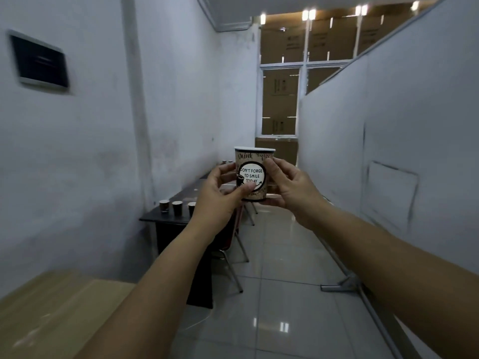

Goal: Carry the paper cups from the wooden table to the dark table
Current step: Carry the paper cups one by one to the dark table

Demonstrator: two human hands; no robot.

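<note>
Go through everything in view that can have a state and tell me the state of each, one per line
Held cup: upright, lifted in the air, gripped by both hands.
Left hand: fingers and thumb curled round the held cup.
Right hand: fingers curled round the held cup's other side.
Three cups: standing upright on the dark table's near end.
Dark table: carries cups, chair tucked beside it.
Wooden table: visible part bare.

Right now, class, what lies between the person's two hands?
In the head view, an upright printed paper cup lies between the left hand and right hand; both grip it.
</note>
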